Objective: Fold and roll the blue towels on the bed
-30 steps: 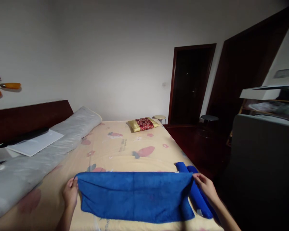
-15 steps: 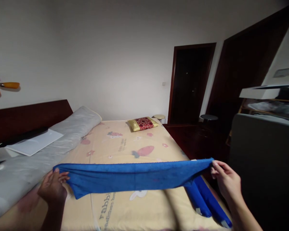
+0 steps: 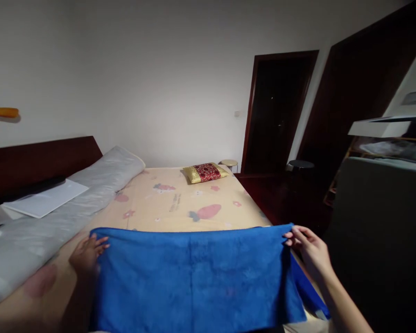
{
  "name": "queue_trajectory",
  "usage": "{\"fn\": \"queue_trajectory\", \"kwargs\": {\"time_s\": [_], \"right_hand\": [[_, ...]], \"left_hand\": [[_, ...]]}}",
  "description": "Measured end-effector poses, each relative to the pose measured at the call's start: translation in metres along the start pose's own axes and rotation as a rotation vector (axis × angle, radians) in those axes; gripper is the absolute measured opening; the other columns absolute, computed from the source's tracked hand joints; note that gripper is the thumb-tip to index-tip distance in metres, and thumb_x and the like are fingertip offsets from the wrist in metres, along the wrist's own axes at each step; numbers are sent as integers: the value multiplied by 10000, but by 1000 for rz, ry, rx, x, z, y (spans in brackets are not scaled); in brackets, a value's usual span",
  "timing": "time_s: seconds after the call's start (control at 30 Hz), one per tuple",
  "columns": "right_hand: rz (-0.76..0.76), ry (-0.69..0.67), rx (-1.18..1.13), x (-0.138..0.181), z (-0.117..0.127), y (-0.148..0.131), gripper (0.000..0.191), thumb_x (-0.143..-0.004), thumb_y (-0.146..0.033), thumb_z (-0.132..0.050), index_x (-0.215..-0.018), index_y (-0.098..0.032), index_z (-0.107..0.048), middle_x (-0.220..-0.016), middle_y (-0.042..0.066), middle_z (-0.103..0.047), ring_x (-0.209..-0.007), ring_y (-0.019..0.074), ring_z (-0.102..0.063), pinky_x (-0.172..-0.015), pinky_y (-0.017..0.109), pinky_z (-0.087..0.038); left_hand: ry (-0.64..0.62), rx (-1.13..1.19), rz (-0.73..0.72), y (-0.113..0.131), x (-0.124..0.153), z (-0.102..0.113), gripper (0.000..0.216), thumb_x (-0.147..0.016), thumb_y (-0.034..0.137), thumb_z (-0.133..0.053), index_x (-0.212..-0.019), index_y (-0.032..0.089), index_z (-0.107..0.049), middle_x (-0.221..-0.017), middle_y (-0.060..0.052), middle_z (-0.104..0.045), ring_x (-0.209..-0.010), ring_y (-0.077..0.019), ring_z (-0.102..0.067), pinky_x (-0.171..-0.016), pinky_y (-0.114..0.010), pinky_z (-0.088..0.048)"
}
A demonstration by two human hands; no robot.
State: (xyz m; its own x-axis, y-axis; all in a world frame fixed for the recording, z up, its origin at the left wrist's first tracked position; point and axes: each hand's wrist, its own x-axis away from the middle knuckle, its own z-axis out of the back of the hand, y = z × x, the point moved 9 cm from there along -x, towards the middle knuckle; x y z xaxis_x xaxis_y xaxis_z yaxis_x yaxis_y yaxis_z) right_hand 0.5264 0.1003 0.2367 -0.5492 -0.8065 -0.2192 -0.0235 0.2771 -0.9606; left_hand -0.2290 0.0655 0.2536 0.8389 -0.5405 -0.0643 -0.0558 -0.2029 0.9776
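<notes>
A blue towel [image 3: 194, 277] hangs spread between my two hands over the near part of the bed, with a crease running down its middle. My left hand [image 3: 88, 254] pinches its upper left corner. At the upper right corner, my right hand [image 3: 307, 247] grips it between thumb and fingers. Partly hidden behind the towel and my right forearm lies another blue cloth [image 3: 307, 289] along the bed's right edge. The towel covers much of the near bedsheet.
The bed [image 3: 166, 208] has a printed cream sheet. A grey rolled quilt [image 3: 65, 217] lies along its left side, with a white flat sheet [image 3: 46, 199] on top. A gold and red cushion [image 3: 205, 173] rests at the far end. Stools [image 3: 300, 164] and a dark cabinet [image 3: 381, 240] stand right.
The towel was a narrow band stretched between my hands; now it hangs down much further, opened out. My hands have come slightly closer together and sit a little higher.
</notes>
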Motion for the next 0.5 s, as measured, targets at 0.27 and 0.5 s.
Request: {"fn": "queue_trajectory", "kwargs": {"time_s": [0.27, 0.5], "right_hand": [[-313, -132, 217, -34, -33, 144, 416, -520, -562, -693, -700, -204, -581, -687, 116, -751, -606, 242, -693, -539, 337, -511], [-353, -105, 416, -49, -58, 213, 303, -594, -536, -516, -664, -242, -526, -659, 118, -751, -650, 279, -718, -507, 336, -495]], "left_hand": [[-203, -217, 325, -136, -16, -50, 82, -824, 114, -527, -792, 184, -501, -556, 5, -679, -494, -151, -675, -461, -186, -416], [-212, -324, 373, -211, -27, -72, 52, -812, 140, -521, -801, 191, -521, -629, -32, -711, -623, -184, -724, -654, -296, -551]]}}
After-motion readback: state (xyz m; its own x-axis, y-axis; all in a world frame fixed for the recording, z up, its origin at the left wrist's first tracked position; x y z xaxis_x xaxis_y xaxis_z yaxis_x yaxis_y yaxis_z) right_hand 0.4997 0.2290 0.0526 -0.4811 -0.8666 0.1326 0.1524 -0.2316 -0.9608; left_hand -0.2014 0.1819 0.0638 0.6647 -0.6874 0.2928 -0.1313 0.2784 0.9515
